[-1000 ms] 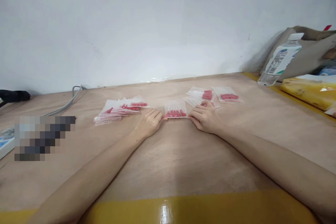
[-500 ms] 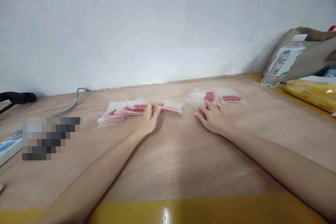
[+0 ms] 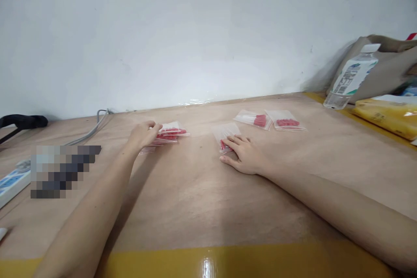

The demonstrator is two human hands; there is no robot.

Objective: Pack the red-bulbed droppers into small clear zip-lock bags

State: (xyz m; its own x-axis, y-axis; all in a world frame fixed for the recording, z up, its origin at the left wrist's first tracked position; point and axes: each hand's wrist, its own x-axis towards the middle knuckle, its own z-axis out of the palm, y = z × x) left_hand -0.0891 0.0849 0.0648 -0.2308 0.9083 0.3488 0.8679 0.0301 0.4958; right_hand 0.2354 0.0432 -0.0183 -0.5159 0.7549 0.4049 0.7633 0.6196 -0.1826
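My left hand (image 3: 142,134) is at the left edge of a fanned stack of small clear zip bags (image 3: 172,130) with red pieces inside. Its fingers are closed on that edge and partly hide it. Beside my right hand (image 3: 243,153), a single zip bag (image 3: 227,131) with red contents lies on the table. The fingers of this hand are stretched out and rest on the bag's lower part. Further right, one zip bag (image 3: 259,120) and another zip bag (image 3: 287,123), each with red pieces, lie on the table.
A clear bottle (image 3: 353,76) stands by a grey-brown bag (image 3: 381,65) and a yellow packet (image 3: 387,115) at the right. On the left are a power strip (image 3: 14,184), a grey cable (image 3: 93,130) and a black object (image 3: 26,120). The wall (image 3: 195,30) bounds the back.
My left hand has moved left, from the bags' right part to the stack's left edge. My right hand has slid left and nearer with one bag, away from the two at the right.
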